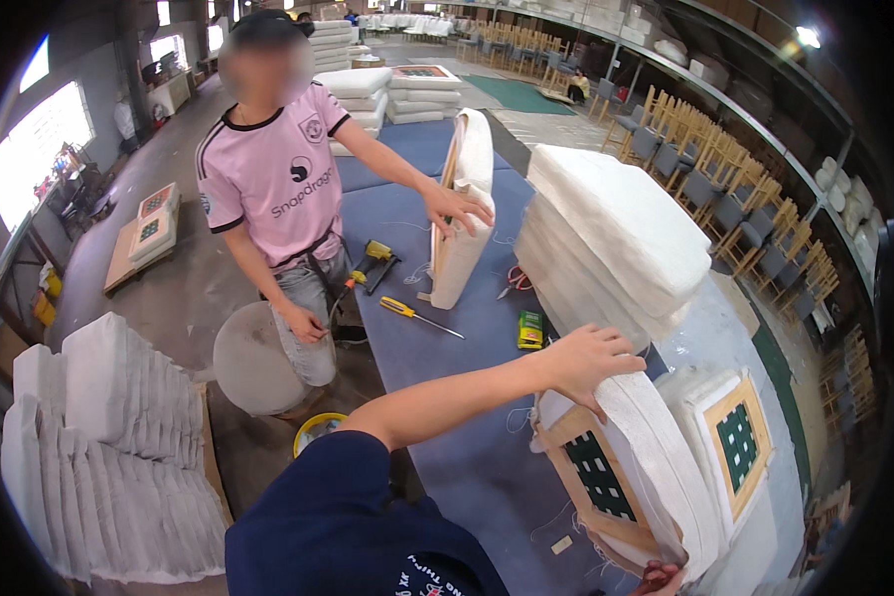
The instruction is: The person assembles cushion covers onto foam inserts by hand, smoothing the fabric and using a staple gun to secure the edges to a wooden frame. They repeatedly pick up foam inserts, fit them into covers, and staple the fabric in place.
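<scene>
left hand [588, 368] clasps cushion [670, 457] | right hand [660, 577] partly cut off

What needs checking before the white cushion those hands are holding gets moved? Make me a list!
1. Left hand gripping the upper edge of the white fabric-covered cushion with a wooden frame: ok.
2. Right hand gripping well: cannot tell, the picture cuts it off.
3. Yellow-handled metal screwdriver apart from the cushion: ok.
4. Red-handled scissors apart from it: ok.
5. Blue table beside it tidy: not ok, a small pale rectangular piece lies there.
</scene>
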